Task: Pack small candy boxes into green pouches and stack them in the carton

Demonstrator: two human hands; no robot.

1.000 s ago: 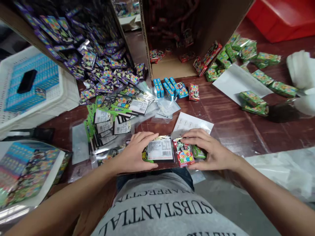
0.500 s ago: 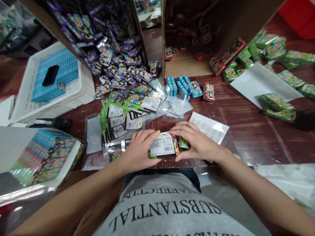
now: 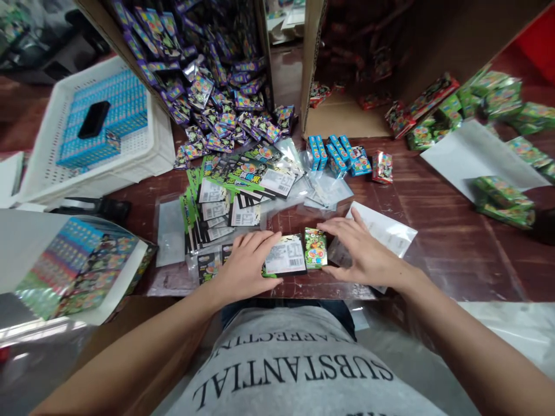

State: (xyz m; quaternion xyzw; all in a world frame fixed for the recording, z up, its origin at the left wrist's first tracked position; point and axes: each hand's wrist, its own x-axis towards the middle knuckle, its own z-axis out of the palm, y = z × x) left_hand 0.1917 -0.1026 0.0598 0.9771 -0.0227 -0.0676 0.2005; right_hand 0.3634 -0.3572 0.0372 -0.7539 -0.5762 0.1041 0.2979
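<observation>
Left hand (image 3: 249, 263) clamps the labelled pack (image 3: 287, 255) on the counter (image 3: 433, 237); right hand (image 3: 364, 254) has fingers and thumb apart beside the green box (image 3: 315, 248). Looks light, slick, crushable: pinch its ends gently.

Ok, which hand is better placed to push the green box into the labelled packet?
Right, I'd say. The right hand is at the green box, on the side away from the labelled packet. The left hand is at the packet's far end, seemingly steadying it.
</observation>
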